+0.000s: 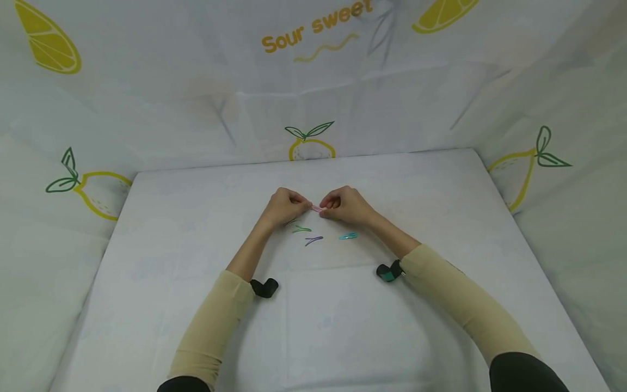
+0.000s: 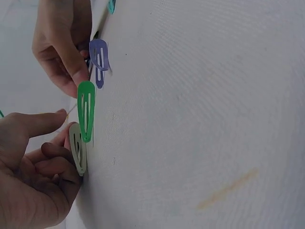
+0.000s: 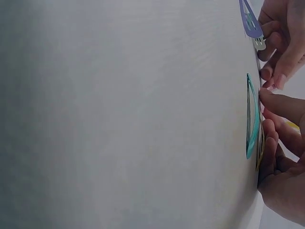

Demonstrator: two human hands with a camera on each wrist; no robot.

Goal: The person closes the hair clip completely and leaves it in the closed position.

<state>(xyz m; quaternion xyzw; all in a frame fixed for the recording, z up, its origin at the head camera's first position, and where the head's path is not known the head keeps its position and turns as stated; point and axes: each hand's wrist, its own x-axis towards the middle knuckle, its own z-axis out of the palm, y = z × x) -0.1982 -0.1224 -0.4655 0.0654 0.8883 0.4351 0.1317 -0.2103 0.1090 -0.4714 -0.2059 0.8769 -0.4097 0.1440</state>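
Observation:
Between the two hands, a small pink hair clip (image 1: pixel 317 208) is stretched across just above the white table. My left hand (image 1: pixel 286 207) pinches its left end with thumb and finger; my right hand (image 1: pixel 346 206) pinches the right end. Nearer the person lie a green snap hair clip (image 1: pixel 301 229), a purple one (image 1: pixel 314 239) and a teal one (image 1: pixel 348 236). Beside the left hand, a pale clip (image 2: pixel 77 149) shows in the left wrist view. A yellowish clip (image 3: pixel 260 155) is partly hidden by the right hand in the right wrist view.
A white cloth covers the table (image 1: pixel 196 228). White curtains (image 1: pixel 186 125) with lemon prints enclose its back and sides. Black wrist-worn devices (image 1: pixel 265 288) stick out at both sleeve ends.

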